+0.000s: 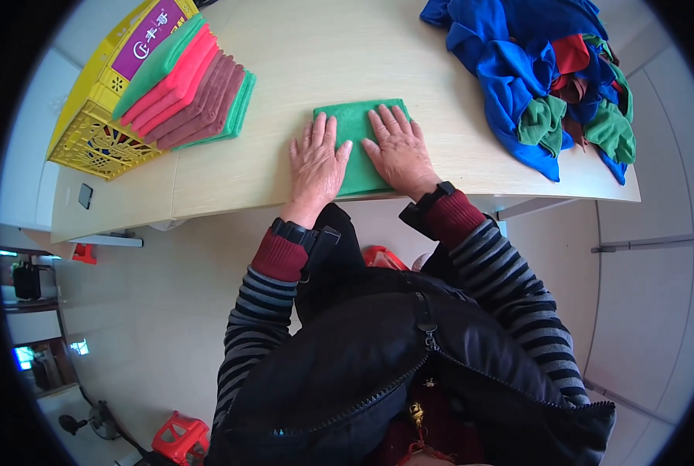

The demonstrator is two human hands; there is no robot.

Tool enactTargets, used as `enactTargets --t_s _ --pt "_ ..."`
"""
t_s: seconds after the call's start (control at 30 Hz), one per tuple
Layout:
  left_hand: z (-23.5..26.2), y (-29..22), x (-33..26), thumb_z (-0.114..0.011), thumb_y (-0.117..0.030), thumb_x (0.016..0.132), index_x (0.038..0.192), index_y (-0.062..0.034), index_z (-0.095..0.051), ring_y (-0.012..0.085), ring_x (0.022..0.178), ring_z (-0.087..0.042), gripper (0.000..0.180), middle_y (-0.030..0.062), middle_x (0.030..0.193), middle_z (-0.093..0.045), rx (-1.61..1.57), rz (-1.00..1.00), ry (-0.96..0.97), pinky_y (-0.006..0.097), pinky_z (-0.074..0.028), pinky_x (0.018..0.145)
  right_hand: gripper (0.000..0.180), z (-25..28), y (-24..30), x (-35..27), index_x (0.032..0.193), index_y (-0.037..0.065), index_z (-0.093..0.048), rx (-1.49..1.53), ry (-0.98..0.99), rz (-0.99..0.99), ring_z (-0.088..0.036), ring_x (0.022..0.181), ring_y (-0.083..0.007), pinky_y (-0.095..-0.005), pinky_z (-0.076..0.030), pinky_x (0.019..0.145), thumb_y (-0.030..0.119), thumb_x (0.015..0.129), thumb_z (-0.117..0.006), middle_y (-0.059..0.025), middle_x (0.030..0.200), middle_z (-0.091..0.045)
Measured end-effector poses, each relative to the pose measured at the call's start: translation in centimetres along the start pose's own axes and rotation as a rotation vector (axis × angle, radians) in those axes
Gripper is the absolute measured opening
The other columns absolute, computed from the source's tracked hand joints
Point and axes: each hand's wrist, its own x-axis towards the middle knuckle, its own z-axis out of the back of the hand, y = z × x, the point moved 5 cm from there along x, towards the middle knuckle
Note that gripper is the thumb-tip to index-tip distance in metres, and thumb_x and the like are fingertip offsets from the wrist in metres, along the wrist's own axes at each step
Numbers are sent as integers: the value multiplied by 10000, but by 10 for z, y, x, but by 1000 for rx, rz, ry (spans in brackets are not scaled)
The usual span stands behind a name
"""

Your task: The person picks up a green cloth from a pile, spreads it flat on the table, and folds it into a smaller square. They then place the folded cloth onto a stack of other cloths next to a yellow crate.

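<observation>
- green cloth (354, 147): soft matt fabric, fine nap, lying smooth
- table (300, 62): pale wood-grain top, smooth, low sheen
- yellow crate (90, 140): hard plastic lattice, slightly glossy
- folded cloths (187, 93): matt fleecy fabric
- cloth heap (549, 70): crumpled matt fabric

A pale wooden table (300, 54) stands over a light tiled floor (168, 311), a red stool (180, 436) below

— How are the two hands now?
— The left hand (316, 159) and right hand (399, 149) lie flat, palms down, fingers spread, side by side.
— And the forearms?
— Both come up from below, angled toward each other.
</observation>
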Motion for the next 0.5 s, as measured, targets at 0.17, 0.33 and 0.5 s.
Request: enactTargets --t_s 0.17,0.33,0.5 --pt "2 0 -1 -412 -453 1028 1495 -42 -369 351 1463 -278 624 155 1579 -321 19 -14 -64 594 -204 1169 606 5 -13 -5 1494 52 -384 50 0 -89 -309 1447 -380 -499 -245 1178 427 1019 -415 -165 1562 -357" --pt "9 -18 9 -416 -492 1020 1506 -35 -361 327 1480 -257 669 153 1588 -310 133 -100 -165 568 -161 1194 604 5 -17 -8 1491 49 -386 37 -8 -110 -352 1414 -402 -506 -275 1155 419 1015 -424 -170 1554 -364" --pt "0 -28 11 -401 -543 1010 1517 -37 -348 305 1494 -236 718 149 1598 -300 8 -161 -54 541 -156 1204 601 2 -19 -11 1483 57 -403 42 -26 -119 -346 1413 -387 -518 -267 1155 416 1003 -444 -135 1548 -379"
